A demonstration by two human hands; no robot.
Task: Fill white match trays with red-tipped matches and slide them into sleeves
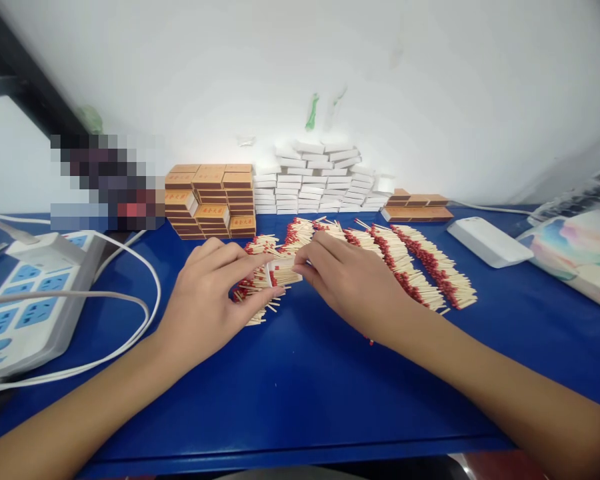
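Up against a plain white wall [430, 100], I saw a big, shiny blue table [280, 400] with lots of things on it. Many thin wooden matches with red heads [437, 263] lay across it in slanting rows. On the person's left sat a long white power strip with light blue sockets [35, 312], and white cords looped around it. Small white card trays [320, 180] were piled high at the back. Left of them stood orange and brown cardboard matchboxes [210, 200], and a lower stack was on the other side. Far right lay a pack with soft rainbow colours [575, 253], with a flat white block [490, 241] just beside it.

The person's left hand [207, 290] held one little white tray [279, 264] between thumb and fingers, above the matches at the left. The right hand [353, 277] had its fingertips close together by the tray's right end. I couldn't tell if they pinched anything. One lone red match head [371, 342] peeked out under the right wrist.
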